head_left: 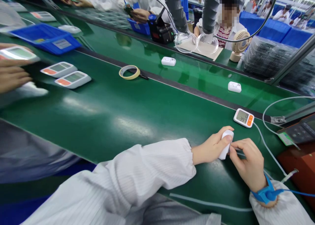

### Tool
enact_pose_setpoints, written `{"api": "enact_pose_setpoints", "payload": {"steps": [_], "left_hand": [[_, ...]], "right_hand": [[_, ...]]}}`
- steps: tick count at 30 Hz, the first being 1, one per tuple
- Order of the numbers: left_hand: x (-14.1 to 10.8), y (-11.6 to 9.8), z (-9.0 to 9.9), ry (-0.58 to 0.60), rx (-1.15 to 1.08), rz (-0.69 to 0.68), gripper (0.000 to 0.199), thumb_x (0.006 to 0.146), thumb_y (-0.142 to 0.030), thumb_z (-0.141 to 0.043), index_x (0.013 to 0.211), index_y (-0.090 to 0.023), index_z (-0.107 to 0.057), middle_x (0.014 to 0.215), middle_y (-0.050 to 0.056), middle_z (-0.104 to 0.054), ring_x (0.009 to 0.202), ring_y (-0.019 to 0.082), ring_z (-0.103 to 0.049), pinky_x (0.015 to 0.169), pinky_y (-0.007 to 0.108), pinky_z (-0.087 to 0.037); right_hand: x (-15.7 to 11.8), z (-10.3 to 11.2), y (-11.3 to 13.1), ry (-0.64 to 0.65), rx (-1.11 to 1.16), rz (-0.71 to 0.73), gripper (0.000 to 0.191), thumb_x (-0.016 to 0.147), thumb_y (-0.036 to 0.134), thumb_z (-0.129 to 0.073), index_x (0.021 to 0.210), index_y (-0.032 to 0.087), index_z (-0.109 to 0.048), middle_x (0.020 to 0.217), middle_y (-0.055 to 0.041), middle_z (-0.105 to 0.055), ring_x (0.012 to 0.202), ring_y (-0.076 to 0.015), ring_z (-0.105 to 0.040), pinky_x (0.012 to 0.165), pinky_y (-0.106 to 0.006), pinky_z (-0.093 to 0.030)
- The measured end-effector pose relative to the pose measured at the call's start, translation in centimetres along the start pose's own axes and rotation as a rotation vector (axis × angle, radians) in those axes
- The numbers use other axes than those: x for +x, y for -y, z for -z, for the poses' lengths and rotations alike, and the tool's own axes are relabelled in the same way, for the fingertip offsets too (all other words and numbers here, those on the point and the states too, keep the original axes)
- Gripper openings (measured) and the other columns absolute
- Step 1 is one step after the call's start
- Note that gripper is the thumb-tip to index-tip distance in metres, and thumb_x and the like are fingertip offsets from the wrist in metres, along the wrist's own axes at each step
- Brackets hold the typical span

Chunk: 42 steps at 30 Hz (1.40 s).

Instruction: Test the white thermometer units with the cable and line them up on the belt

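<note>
My left hand (214,146) is wrapped round a small white device (225,145), thumb on top, above the green table near its right end. Close against the device's right edge, my right hand (247,157) pinches the end of a thin tube, mostly hidden by the fingers. A blue strap (267,194) circles my right wrist. Just beyond both hands lies a white monitor (243,117) with orange buttons and lit digits, a clear tube running from its side.
A tape roll (129,72) and a dark pen lie mid-table. Two white monitors (73,79) and a blue tray (45,38) are at left, beside another person's hands (13,71). White units (168,61) sit on the far strip. A brown-red box (300,172) stands at right.
</note>
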<state>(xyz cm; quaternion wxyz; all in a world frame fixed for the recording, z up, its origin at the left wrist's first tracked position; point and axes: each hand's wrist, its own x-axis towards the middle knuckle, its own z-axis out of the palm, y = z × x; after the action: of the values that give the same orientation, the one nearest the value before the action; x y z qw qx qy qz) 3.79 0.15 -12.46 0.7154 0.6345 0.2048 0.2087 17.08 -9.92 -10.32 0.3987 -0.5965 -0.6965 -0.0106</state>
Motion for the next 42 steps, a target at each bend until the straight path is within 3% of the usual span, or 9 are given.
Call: {"api": "enact_pose_setpoints", "payload": {"steps": [9, 15, 27, 31, 34, 38, 40, 42], "left_hand": [[0.2, -0.4, 0.0, 0.022, -0.158, 0.048, 0.071, 0.088, -0.073, -0.045, 0.132, -0.018, -0.045, 0.086, 0.003, -0.061, 0.068, 0.014, -0.056, 0.063, 0.028, -0.046], [0.2, -0.5, -0.2, -0.023, -0.119, 0.083, 0.074, 0.086, -0.073, -0.046, 0.134, -0.016, -0.046, 0.087, 0.004, -0.059, 0.068, 0.016, -0.056, 0.062, 0.029, -0.047], [-0.1, -0.4, -0.4, -0.064, -0.062, 0.019, 0.072, 0.088, -0.072, -0.044, 0.132, -0.015, -0.049, 0.084, 0.003, -0.055, 0.069, 0.015, -0.053, 0.063, 0.029, -0.047], [-0.1, -0.4, -0.2, -0.031, -0.085, 0.01, 0.074, 0.089, -0.07, -0.045, 0.14, -0.016, -0.045, 0.088, 0.003, -0.056, 0.069, 0.014, -0.052, 0.063, 0.027, -0.047], [0.3, -0.1, 0.2, 0.01, -0.195, 0.076, 0.072, 0.091, -0.064, -0.046, 0.148, -0.02, -0.036, 0.089, 0.003, -0.056, 0.07, 0.013, -0.053, 0.063, 0.026, -0.047], [1.0, -0.2, 0.8, 0.048, -0.394, 0.197, 0.076, 0.084, -0.05, -0.066, 0.147, -0.023, -0.033, 0.087, 0.001, -0.056, 0.07, 0.014, -0.057, 0.059, 0.026, -0.049], [1.2, -0.6, 0.9, 0.014, -0.402, 0.187, 0.072, 0.077, -0.04, -0.076, 0.138, -0.022, -0.042, 0.096, 0.004, -0.06, 0.076, 0.015, -0.061, 0.062, 0.025, -0.051], [1.2, -0.9, 1.0, -0.059, -0.397, 0.166, 0.066, 0.074, -0.034, -0.08, 0.129, -0.02, -0.046, 0.105, 0.007, -0.061, 0.083, 0.017, -0.064, 0.065, 0.026, -0.052]], "right_hand": [[0.1, -0.1, -0.6, -0.08, 0.024, 0.003, 0.009, 0.093, 0.017, -0.06, 0.086, 0.022, -0.062, 0.076, -0.0015, -0.065, 0.07, -0.0183, -0.059, 0.067, -0.034, -0.045], [0.0, -0.2, -0.4, -0.037, 0.031, -0.012, 0.01, 0.096, 0.018, -0.059, 0.087, 0.022, -0.062, 0.078, -0.0011, -0.065, 0.072, -0.0178, -0.058, 0.067, -0.033, -0.045], [0.2, 0.1, -0.3, 0.022, 0.073, -0.01, 0.013, 0.097, 0.017, -0.057, 0.086, 0.022, -0.061, 0.078, -0.0011, -0.064, 0.072, -0.0173, -0.058, 0.067, -0.033, -0.045], [0.1, 0.0, -0.5, 0.019, 0.062, 0.014, 0.012, 0.096, 0.017, -0.058, 0.085, 0.022, -0.06, 0.078, -0.0007, -0.064, 0.073, -0.0176, -0.058, 0.069, -0.034, -0.045], [0.1, -0.1, -1.2, -0.021, -0.002, 0.038, 0.011, 0.096, 0.018, -0.058, 0.086, 0.022, -0.06, 0.079, -0.0014, -0.064, 0.076, -0.0193, -0.057, 0.072, -0.036, -0.044], [0.1, -0.1, -2.4, -0.135, -0.097, -0.058, 0.01, 0.098, 0.024, -0.054, 0.095, 0.021, -0.064, 0.092, -0.0063, -0.065, 0.091, -0.0244, -0.059, 0.084, -0.042, -0.046], [0.0, -0.2, -2.8, -0.192, -0.121, -0.142, 0.018, 0.1, 0.028, -0.049, 0.102, 0.02, -0.065, 0.105, -0.0101, -0.064, 0.103, -0.0268, -0.058, 0.09, -0.044, -0.045], [-0.3, -0.5, -3.1, -0.195, -0.086, -0.237, 0.026, 0.102, 0.032, -0.044, 0.114, 0.018, -0.063, 0.11, -0.0115, -0.063, 0.103, -0.0258, -0.059, 0.088, -0.042, -0.048]]}}
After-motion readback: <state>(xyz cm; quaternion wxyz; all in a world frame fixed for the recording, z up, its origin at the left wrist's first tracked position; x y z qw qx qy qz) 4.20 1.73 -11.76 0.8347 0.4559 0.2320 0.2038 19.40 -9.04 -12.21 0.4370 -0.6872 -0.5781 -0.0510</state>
